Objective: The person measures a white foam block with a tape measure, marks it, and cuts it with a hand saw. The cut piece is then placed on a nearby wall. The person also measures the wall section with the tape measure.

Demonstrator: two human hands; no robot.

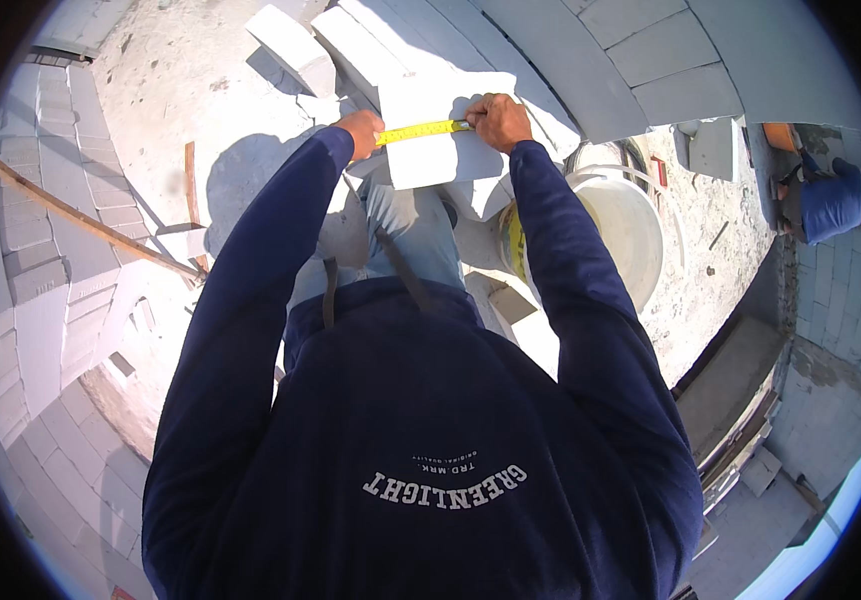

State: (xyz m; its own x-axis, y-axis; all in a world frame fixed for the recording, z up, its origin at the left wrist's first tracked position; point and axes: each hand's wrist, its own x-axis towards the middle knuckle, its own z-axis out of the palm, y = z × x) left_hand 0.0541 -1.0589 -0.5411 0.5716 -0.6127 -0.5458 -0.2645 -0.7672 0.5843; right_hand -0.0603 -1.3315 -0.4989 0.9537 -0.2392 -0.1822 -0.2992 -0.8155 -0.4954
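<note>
A white aerated concrete block (430,163) lies in front of me at the level of my knees, in bright sun. Across its top runs the yellow blade of a tape measure (421,133), pulled straight between my hands. My left hand (360,133) grips the blade at the block's left edge; a tape case cannot be made out there. Near the block's right side, my right hand (501,122) pinches the other end of the blade, fingers closed and casting a shadow on the block.
A white bucket (621,225) stands right of my legs. More blocks (294,49) lie beyond, beside a block wall (667,64). A wooden strip (92,225) leans at the left. Far right, a person in a blue top (832,199) bends near an orange container (780,137).
</note>
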